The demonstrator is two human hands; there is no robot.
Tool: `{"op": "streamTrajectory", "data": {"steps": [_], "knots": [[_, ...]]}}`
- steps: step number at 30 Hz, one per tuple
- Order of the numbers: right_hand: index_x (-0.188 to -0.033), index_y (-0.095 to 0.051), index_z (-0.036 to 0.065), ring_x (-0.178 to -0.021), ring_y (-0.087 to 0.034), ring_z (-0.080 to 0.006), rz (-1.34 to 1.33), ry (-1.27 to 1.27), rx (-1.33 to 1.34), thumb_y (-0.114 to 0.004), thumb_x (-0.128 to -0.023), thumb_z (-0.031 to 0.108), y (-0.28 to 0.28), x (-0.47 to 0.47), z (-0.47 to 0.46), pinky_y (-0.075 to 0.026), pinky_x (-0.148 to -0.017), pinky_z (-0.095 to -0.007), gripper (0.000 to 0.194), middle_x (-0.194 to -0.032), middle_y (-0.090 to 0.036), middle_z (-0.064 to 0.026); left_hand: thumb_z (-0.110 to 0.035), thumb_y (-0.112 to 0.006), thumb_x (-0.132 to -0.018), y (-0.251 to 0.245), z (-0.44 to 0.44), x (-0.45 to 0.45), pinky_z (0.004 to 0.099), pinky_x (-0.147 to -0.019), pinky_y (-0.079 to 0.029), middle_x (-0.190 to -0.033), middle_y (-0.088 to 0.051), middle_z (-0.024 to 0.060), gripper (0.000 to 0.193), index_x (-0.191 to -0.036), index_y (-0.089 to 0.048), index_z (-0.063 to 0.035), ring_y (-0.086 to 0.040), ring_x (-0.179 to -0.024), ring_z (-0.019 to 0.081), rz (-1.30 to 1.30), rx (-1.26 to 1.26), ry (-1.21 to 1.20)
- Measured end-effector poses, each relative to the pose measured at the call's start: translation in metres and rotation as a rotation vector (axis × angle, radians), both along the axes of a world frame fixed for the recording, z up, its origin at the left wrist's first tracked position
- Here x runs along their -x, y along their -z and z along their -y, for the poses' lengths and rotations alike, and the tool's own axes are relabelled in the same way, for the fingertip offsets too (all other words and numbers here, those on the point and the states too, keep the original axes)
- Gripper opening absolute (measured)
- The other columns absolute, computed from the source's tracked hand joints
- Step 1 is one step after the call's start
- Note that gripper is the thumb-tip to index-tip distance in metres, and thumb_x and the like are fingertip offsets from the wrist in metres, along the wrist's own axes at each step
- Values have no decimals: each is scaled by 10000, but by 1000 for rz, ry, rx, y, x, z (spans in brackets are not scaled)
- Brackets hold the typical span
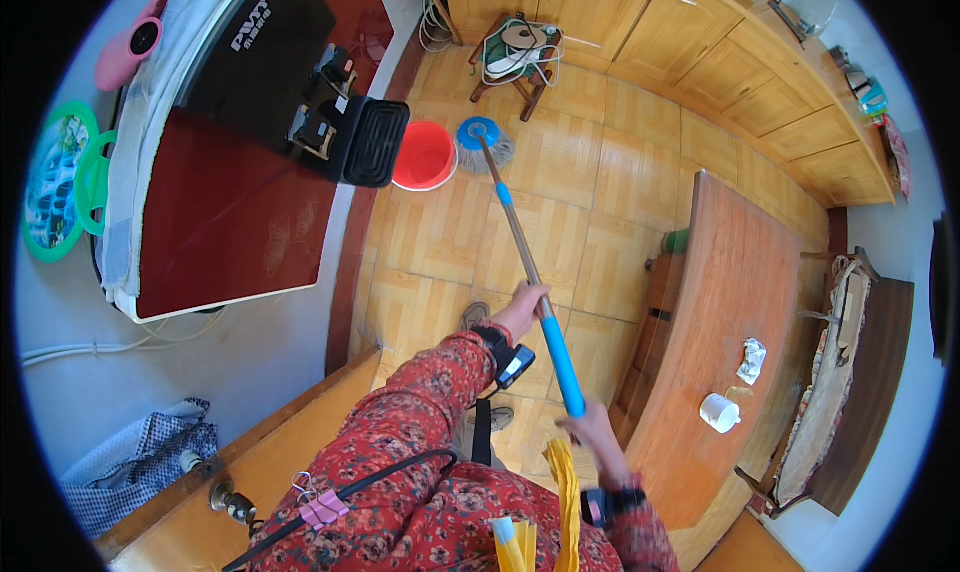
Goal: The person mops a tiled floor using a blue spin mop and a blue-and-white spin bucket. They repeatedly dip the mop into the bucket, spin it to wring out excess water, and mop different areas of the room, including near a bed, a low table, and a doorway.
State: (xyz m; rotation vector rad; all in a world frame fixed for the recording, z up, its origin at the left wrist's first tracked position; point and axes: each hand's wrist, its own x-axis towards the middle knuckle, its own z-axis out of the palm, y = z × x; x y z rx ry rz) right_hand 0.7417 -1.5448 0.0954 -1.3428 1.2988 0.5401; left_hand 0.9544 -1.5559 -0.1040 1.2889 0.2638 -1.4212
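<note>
My left hand point(525, 308) grips the brown metal pole of a mop point(519, 236) around its middle. My right hand point(589, 431) is closed around the top end of the mop's blue handle grip point(559, 358). The pole slants forward and left, down to a round blue mop head point(480, 132) with grey strands that rest on the floor. Beside the mop head, on its left, stands a red bucket point(421, 153) with a white handle; the part of the bucket I see inside is red.
A wooden table point(739, 272) on the right bears a white mug point(718, 412) and crumpled tissue point(751, 361). Ahead stands a folding stool point(521, 54) with a cable and power strip. A black drip tray point(379, 143) juts from a red-and-black appliance point(232, 219). A door knob point(229, 501) is at lower left.
</note>
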Motion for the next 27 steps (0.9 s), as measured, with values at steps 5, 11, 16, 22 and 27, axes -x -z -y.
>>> {"op": "streamTrajectory", "data": {"steps": [5,11,16,22,27], "knots": [[-922,-523,-10,-385,-495,-143,320,302,-115,-694,-675,33,41,-89,42,-373,-347,-286,303,-574,-506,-46,-255,-586,-811,-17,34,-63,394,-481,-520,-736,-561,118,505,-1145,-291,-17,-590,-568,226,467,-139,165],[-1093,-516,-23,-355,-442,-123,309,386,-104,-666,-658,-23,27,-41,26,-329,-327,-264,460,-560,-469,-32,-336,-556,-816,-15,34,-48,343,-362,-459,-641,-545,104,754,-1265,-91,53,-563,-465,217,460,-128,507],[-1061,-522,-19,-352,-440,-122,125,560,-26,-664,-641,-39,-20,56,-40,-319,-312,-260,444,-558,-471,-23,-230,-604,-785,-22,3,73,336,-332,-441,-645,-558,118,1038,-1316,229,89,-553,-431,215,264,-105,702],[-979,-496,-2,-344,-435,-135,127,765,30,-595,-649,-60,-30,57,-65,-328,-307,-262,350,-556,-477,-40,-136,-621,-725,-35,27,114,353,-358,-472,-637,-543,128,646,-1204,-210,7,-573,-464,235,77,-18,599],[-898,-448,26,-343,-438,-150,233,747,-32,-586,-662,-34,8,-10,10,-337,-309,-279,280,-529,-437,-34,-116,-630,-724,-27,94,67,375,-420,-476,-592,-528,104,220,-867,-486,-31,-551,-482,226,-289,152,164]]}}
